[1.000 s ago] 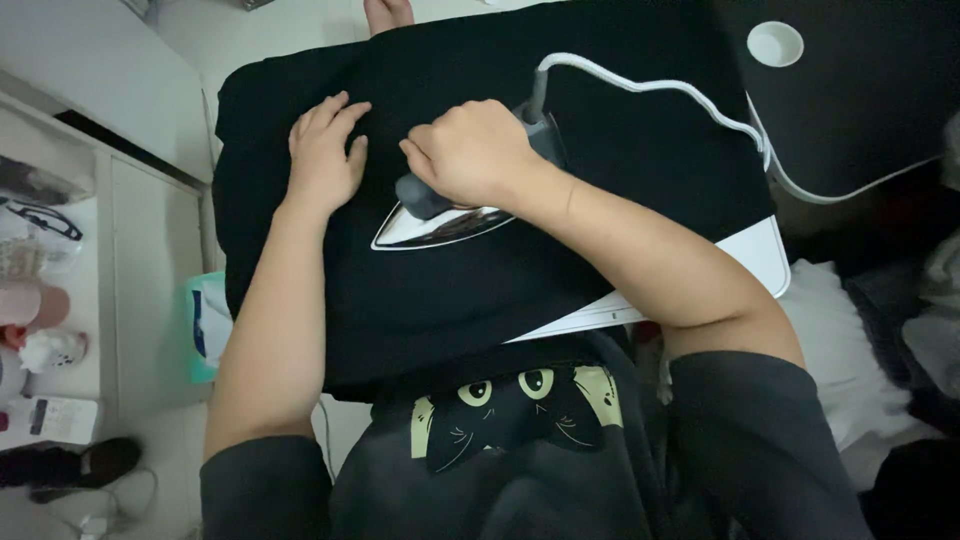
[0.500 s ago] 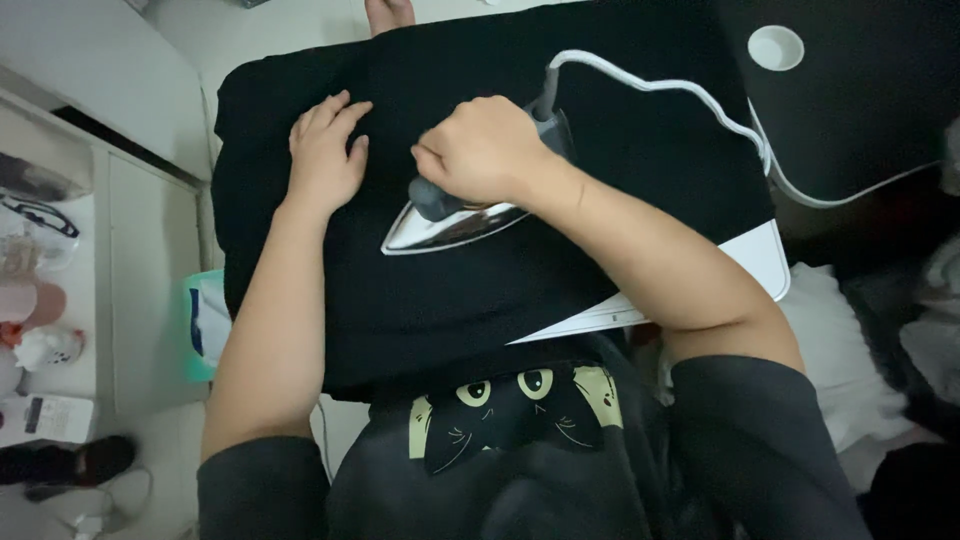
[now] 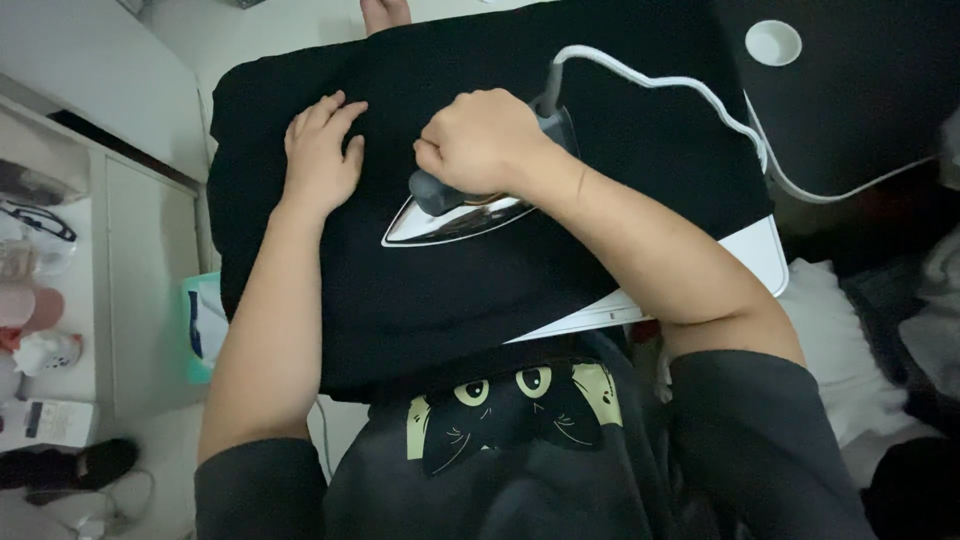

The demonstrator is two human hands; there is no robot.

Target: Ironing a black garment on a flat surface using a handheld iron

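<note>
A black garment (image 3: pixel 600 230) lies spread over a white ironing board (image 3: pixel 755 255). My right hand (image 3: pixel 480 140) is closed around the dark handle of a clothes iron (image 3: pixel 450 215), whose shiny soleplate points left and rests on the cloth. A white cord (image 3: pixel 700 100) runs from the iron's back toward the right. My left hand (image 3: pixel 320 155) lies flat on the garment just left of the iron's tip, fingers spread, holding nothing.
A white shelf unit (image 3: pixel 60 300) with small items stands at the left. A teal pack (image 3: pixel 205 330) sits beside the board. A white round cup (image 3: pixel 772 42) rests on a dark surface at top right. Bedding (image 3: pixel 860 350) lies at the right.
The iron and my right hand have slid a little to the right across the garment. My left hand has stayed in place.
</note>
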